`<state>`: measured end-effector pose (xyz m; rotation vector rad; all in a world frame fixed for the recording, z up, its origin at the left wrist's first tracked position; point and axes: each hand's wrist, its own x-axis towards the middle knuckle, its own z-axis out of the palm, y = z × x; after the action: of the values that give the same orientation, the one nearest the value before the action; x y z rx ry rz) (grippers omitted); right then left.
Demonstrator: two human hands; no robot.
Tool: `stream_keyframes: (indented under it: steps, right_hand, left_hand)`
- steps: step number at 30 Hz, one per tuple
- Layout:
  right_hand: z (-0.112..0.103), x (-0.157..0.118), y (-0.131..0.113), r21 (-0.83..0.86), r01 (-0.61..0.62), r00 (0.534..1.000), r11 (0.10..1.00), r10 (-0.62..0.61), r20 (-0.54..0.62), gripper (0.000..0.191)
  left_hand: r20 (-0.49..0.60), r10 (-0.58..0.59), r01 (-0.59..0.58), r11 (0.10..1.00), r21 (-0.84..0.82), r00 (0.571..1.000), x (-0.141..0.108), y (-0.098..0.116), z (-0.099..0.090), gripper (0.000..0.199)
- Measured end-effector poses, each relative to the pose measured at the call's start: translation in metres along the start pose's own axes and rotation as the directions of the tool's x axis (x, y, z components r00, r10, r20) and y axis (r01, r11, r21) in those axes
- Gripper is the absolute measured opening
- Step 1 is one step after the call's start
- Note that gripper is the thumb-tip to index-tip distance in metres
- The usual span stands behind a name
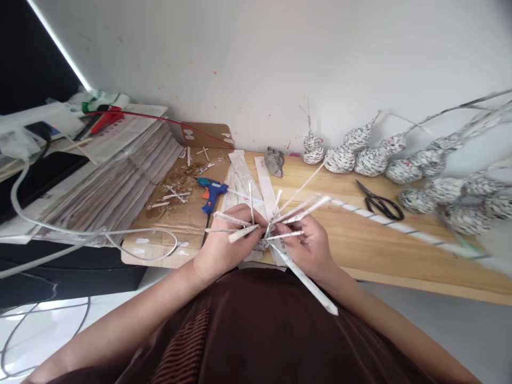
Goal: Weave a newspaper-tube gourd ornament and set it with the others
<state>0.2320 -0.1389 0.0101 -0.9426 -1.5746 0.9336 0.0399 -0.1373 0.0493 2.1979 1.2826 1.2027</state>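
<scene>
Between my hands is a bundle of rolled newspaper tubes that spread outward from one centre like spokes. My left hand is closed around the left side of this woven piece, with several tubes sticking out past its fingers. From the right, my right hand pinches tubes close to the centre. One long tube with a dark spiral stripe runs from there toward the right edge. The woven part under my fingers is mostly hidden.
A blue glue gun lies on cardboard among paper scraps. Black scissors rest on the wooden table. Several woven gourd shapes line the wall. Stacked newspapers and a white cable are at left.
</scene>
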Motion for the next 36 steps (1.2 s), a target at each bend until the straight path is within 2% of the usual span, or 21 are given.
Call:
stream_keyframes:
  steps: [4,6,9,12,16,21,30,33,36]
  right_hand:
    - [-0.002,0.002,-0.003,-0.007,0.162,0.985,0.987,-0.161,0.070,0.008]
    - [-0.001,0.002,-0.004,0.010,0.185,0.980,0.983,-0.185,0.078,0.010]
    - [0.001,0.002,-0.002,0.156,-0.016,0.999,0.988,0.010,0.041,0.007]
    - [0.000,0.006,-0.003,0.260,-0.190,0.982,0.947,0.177,0.071,0.009]
    - [-0.006,0.013,-0.014,0.172,-0.204,0.976,0.964,0.188,0.107,0.010]
    - [-0.010,0.014,-0.026,0.088,-0.210,0.970,0.974,0.196,0.142,0.011]
    - [-0.003,0.006,-0.033,0.104,-0.249,0.965,0.963,0.238,0.110,0.010]
    - [-0.001,0.002,-0.032,0.095,-0.236,0.970,0.967,0.227,0.090,0.011]
    - [0.000,-0.001,-0.032,0.065,-0.185,0.980,0.981,0.179,0.088,0.011]
  left_hand:
    - [0.010,0.004,-0.004,1.000,0.002,1.000,0.001,0.002,-0.001,0.015]
    - [0.028,-0.005,0.006,1.000,-0.007,1.000,0.000,0.003,-0.002,0.016]
    - [0.116,0.006,0.002,0.998,-0.065,0.993,0.000,0.006,-0.007,0.011]
    - [0.235,0.044,-0.015,0.992,-0.127,0.971,0.002,0.011,-0.014,0.010]
    - [0.349,0.074,-0.048,0.995,-0.083,0.934,0.006,0.016,-0.023,0.018]
    - [0.493,0.150,-0.115,0.988,-0.102,0.857,0.007,0.015,-0.029,0.014]
    - [0.447,0.199,-0.162,0.979,-0.120,0.872,0.003,0.013,-0.030,0.016]
    - [0.392,0.174,-0.157,0.985,-0.076,0.903,-0.002,0.013,-0.027,0.014]
    - [0.319,0.077,-0.083,0.997,0.005,0.945,-0.006,0.013,-0.024,0.014]
